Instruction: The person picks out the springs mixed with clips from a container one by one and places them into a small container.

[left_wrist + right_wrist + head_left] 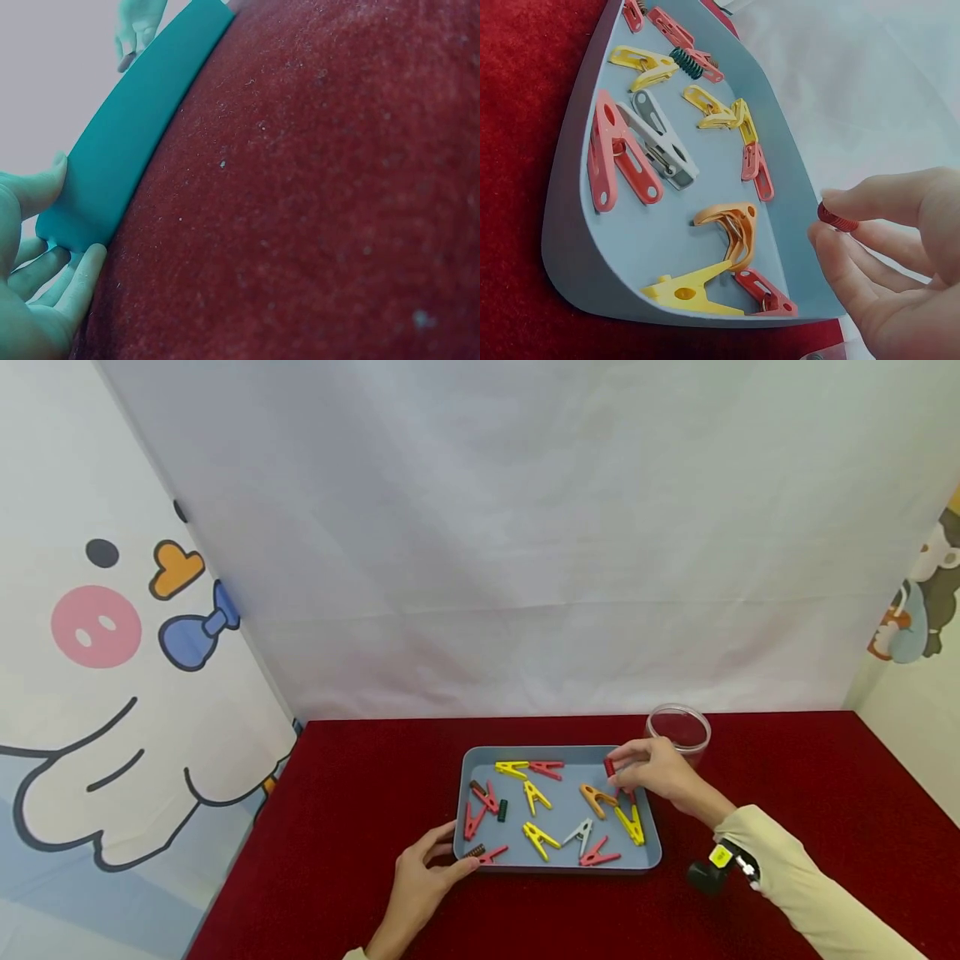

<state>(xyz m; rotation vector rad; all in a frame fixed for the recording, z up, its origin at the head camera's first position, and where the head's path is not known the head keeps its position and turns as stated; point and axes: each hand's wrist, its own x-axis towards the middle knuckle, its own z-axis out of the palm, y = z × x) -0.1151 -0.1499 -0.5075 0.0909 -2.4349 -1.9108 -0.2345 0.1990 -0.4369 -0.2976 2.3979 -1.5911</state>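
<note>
My right hand (pixel 660 768) pinches a small red spring (pixel 835 217) between thumb and fingertips, raised over the tray's far right corner. The grey-blue tray (pixel 555 867) lies on the table with clothespins and springs inside. My left hand (pixel 422 872) grips its near left corner, thumb on one side and fingers round the other. Closest to the right hand lie an orange clothespin (pixel 739 232), a yellow clothespin (pixel 686 292) and a red clothespin (pixel 766 294). A white clothespin (pixel 658 141) sits nearer the front. Toward the tray's left are a dark green spring (pixel 686 63) and a brown spring (pixel 476 852).
A clear round jar (pixel 679 727) stands behind the right hand, just beyond the tray's far right corner. Dark red cloth (pixel 360 785) covers the table. A pale curtain (pixel 525 568) hangs along its back edge.
</note>
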